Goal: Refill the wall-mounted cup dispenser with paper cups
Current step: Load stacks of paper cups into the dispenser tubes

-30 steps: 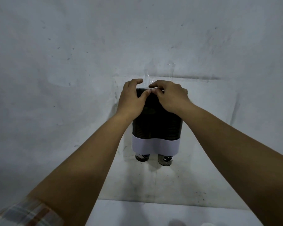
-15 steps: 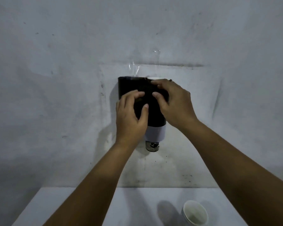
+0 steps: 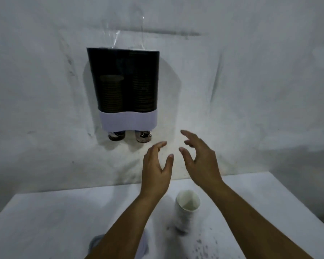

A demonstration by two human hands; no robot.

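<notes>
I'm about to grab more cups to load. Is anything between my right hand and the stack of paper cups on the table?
Nothing visible. The right hand hangs open above the stack of paper cups, with only bare table around it; the left hand is off to the side.

We find no text, label, brand, number or sign that we can read. The dispenser (image 3: 123, 86) shows only a dark cover and a plain pale band, with no lettering that we can make out. The cups (image 3: 187, 208) on the table (image 3: 45, 221) look plain white, and the wall (image 3: 251, 71) carries only smudges and creases.
</notes>
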